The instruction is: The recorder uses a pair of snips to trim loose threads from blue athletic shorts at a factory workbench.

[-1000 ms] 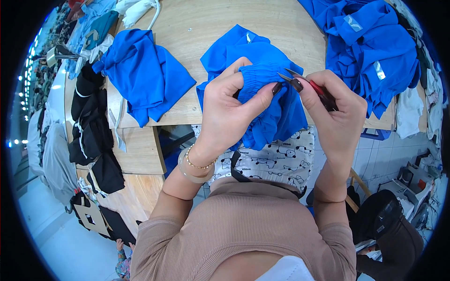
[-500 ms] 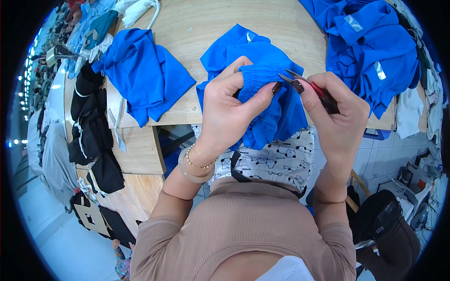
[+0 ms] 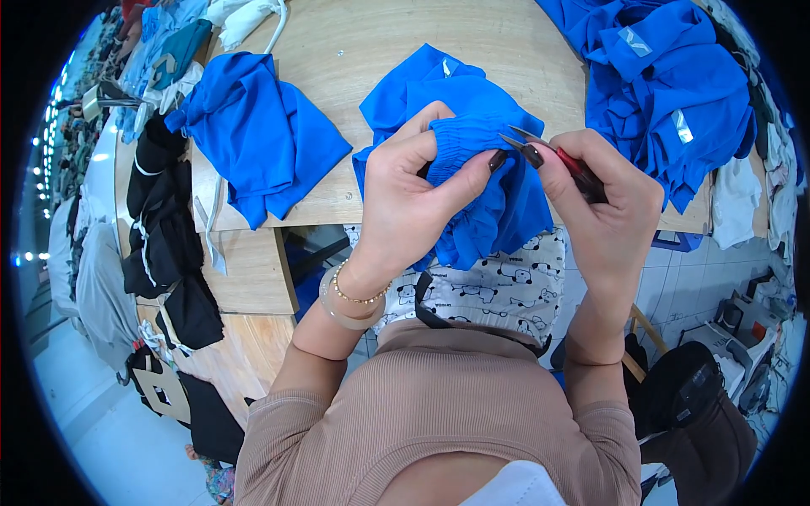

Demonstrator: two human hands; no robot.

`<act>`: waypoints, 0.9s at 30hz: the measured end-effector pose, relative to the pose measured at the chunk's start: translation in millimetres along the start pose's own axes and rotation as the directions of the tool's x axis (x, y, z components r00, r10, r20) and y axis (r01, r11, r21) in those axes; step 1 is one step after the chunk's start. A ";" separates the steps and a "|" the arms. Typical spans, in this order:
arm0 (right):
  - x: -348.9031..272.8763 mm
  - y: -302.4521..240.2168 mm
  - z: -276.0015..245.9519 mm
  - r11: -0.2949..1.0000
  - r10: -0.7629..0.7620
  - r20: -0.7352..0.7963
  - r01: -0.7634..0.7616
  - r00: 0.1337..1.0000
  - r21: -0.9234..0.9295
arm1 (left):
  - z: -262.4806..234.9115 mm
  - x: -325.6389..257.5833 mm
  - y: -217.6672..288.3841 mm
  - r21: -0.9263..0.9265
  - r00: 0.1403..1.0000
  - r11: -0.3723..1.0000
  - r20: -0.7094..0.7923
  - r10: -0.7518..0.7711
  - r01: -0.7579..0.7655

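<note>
My left hand [image 3: 413,190] pinches the gathered elastic edge of a blue garment [image 3: 477,126], thumb on top, the other fingers partly hidden behind the cloth. The rest of that garment spreads over the table edge and hangs toward my lap. In my right hand [image 3: 603,190] is a pair of thread snips [image 3: 569,162] with red and dark handles. Their two pointed blades stand slightly apart at the gathered edge, close to my left thumb. Whether a thread lies between the blades is too small to tell.
Another blue garment [image 3: 257,135] lies to the left on the wooden table [image 3: 337,76]. A pile of blue garments [image 3: 666,93] covers the right side. Bundled black cloth [image 3: 160,211] hangs at the left edge. A dark chair [image 3: 688,396] stands at lower right.
My hands, the snips and the gathered edge stay almost where they were, with only a tiny shift. At lower left, another person's arm has moved lower in view.
</note>
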State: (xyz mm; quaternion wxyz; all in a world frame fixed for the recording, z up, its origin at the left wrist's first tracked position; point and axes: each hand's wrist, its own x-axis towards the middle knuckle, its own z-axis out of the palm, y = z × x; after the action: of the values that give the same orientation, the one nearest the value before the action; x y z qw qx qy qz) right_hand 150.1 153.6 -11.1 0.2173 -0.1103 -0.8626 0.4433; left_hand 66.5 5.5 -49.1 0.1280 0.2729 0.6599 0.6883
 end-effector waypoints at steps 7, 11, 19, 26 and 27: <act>3.0 21.0 4.1 0.968 -0.048 0.055 0.033 0.997 0.249 | -4.7 -2.1 10.6 -0.110 0.987 0.981 0.039 -0.159 0.162; 2.2 28.1 5.5 0.918 -0.020 0.122 -0.030 0.992 0.395 | -3.5 -2.8 8.2 -0.234 0.987 0.959 0.043 -0.156 0.162; 1.7 14.5 6.1 0.966 -0.050 0.038 0.038 0.998 0.256 | 2.8 -2.6 0.8 -0.356 0.982 0.922 -0.058 -0.182 0.150; -3.0 1.6 3.6 0.995 0.004 -0.002 -0.004 1.000 0.095 | 5.0 1.4 0.4 -0.185 0.994 0.982 -0.096 -0.044 0.025; -3.5 0.5 3.7 0.995 0.004 -0.003 -0.004 1.000 0.095 | 5.1 1.6 0.6 -0.173 0.995 0.985 -0.096 -0.041 0.024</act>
State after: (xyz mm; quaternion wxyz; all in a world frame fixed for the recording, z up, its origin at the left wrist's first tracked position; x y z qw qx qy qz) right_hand 151.4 149.9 -14.3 0.2229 -0.1022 -0.8399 0.4843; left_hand 68.1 10.6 -48.3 0.1294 0.2157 0.6079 0.7531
